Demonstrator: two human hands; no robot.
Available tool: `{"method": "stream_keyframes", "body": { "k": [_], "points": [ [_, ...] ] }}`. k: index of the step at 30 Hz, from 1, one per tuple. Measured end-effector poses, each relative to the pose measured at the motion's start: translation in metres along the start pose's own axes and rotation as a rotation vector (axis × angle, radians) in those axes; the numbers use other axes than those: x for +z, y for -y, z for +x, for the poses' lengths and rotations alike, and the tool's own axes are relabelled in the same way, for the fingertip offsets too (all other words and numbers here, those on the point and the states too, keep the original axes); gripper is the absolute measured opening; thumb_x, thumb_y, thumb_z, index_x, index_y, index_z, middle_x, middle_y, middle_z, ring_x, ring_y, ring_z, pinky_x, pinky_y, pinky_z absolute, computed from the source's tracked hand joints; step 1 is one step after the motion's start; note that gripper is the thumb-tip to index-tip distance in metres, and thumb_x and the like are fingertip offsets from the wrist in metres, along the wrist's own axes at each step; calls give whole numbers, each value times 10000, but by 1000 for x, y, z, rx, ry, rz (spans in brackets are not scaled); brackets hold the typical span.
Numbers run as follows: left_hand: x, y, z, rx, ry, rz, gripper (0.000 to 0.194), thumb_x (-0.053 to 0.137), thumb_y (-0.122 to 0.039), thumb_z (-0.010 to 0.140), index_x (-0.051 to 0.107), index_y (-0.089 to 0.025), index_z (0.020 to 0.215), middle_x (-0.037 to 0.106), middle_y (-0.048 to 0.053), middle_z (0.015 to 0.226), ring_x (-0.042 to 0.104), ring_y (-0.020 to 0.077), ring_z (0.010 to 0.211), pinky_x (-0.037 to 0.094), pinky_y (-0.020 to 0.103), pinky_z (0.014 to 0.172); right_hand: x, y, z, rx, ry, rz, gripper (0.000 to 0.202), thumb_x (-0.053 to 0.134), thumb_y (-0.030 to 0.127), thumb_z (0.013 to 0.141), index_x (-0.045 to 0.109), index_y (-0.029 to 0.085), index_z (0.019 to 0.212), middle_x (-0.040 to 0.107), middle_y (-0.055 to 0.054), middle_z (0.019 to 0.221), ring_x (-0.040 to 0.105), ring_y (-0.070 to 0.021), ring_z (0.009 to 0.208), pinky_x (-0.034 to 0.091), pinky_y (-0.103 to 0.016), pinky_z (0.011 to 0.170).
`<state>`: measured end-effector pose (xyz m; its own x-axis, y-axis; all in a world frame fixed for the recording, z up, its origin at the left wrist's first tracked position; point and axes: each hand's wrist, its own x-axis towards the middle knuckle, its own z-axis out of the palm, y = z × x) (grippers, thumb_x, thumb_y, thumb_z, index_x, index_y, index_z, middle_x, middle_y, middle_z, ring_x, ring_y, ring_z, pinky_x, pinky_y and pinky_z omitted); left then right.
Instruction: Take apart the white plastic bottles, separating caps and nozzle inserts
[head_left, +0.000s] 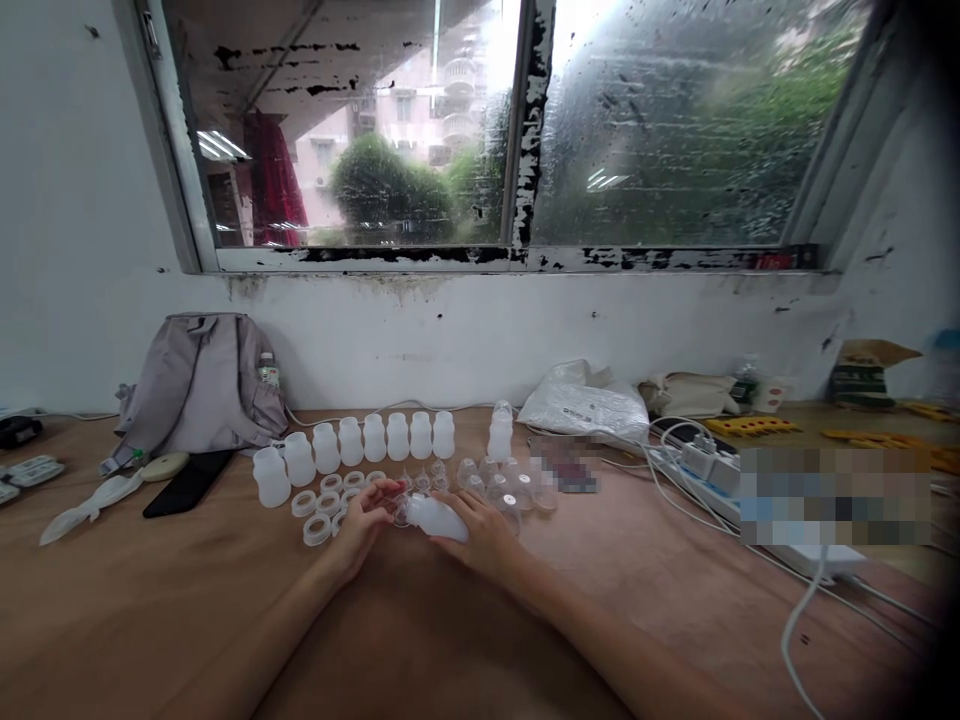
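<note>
My right hand (484,530) is wrapped round a frosted white baby bottle (439,519), which lies tilted with its neck to the left. At that neck, the curled fingers of my left hand (365,525) pinch a clear teat (401,512); its outline is partly hidden by the fingers. Behind my left hand are several white screw rings (317,529) and a few clear teats (438,470). Clear domed caps (497,487) are grouped just beyond my right hand. A row of open bottle bodies (325,448) stands at the back, and a capped bottle (500,432) stands apart to their right.
At the left are a grey backpack (199,390), a black phone (187,484) and a plastic bag (94,505). A bubble-wrap bag (585,405) lies by the wall. Power strips (795,550) with loose white cables occupy the right side. Yellow parts (752,427) lie farther back.
</note>
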<state>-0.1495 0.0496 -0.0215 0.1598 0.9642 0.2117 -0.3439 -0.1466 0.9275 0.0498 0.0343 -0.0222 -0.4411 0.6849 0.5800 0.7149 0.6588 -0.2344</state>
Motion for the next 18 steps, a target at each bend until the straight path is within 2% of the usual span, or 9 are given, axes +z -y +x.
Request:
{"method": "stream_keyframes", "body": {
  "k": [2, 5, 7, 9, 11, 15, 18],
  "points": [
    [1, 1, -1, 5, -50, 71, 294, 668, -249, 584, 584, -163, 852, 600, 51, 936, 540, 175, 889, 413, 258, 737, 0, 0, 0, 2, -2, 2, 480, 599, 372, 702, 478, 223, 1142, 584, -68, 966, 524, -223, 912, 431, -353, 788],
    [0, 4, -1, -66, -70, 211, 333, 643, -341, 633, 570, -154, 899, 607, 28, 758, 558, 151, 706, 422, 260, 644, 0, 1, 0, -10, 2, -4, 483, 597, 377, 702, 477, 215, 1141, 583, -70, 981, 525, -217, 908, 430, -347, 792],
    [0, 6, -2, -65, -17, 207, 345, 665, -302, 616, 567, -158, 914, 616, 35, 784, 565, 159, 744, 427, 271, 686, 0, 1, 0, -13, 13, -14, 478, 599, 370, 702, 481, 210, 1137, 579, -72, 991, 522, -217, 911, 431, -346, 791],
    [-1, 5, -2, -10, 27, 145, 360, 689, -235, 585, 569, -166, 918, 610, 59, 919, 549, 182, 884, 417, 276, 763, -1, 1, 0, 7, 16, -14, 476, 602, 362, 700, 483, 213, 1136, 577, -71, 991, 522, -219, 916, 434, -344, 787],
    [0, 4, -2, 23, 25, 100, 358, 685, -229, 594, 571, -172, 928, 589, 68, 1002, 520, 192, 965, 408, 273, 795, -1, 1, 0, 33, 13, -1, 481, 602, 359, 699, 479, 219, 1142, 578, -70, 992, 524, -218, 923, 438, -342, 785],
    [3, 4, -4, -74, 43, 162, 364, 651, -328, 650, 580, -156, 963, 618, 73, 936, 552, 182, 877, 415, 279, 767, 0, 4, -1, 61, 17, 62, 491, 607, 371, 690, 483, 221, 1141, 582, -72, 1025, 530, -220, 945, 434, -346, 801],
    [4, 3, -7, -114, 101, 240, 327, 640, -367, 658, 620, -128, 882, 644, 71, 853, 567, 185, 810, 417, 278, 745, -2, 8, -1, 110, 52, 245, 478, 608, 383, 688, 499, 207, 1119, 602, -61, 1013, 563, -205, 891, 446, -320, 766]
  ]
}}
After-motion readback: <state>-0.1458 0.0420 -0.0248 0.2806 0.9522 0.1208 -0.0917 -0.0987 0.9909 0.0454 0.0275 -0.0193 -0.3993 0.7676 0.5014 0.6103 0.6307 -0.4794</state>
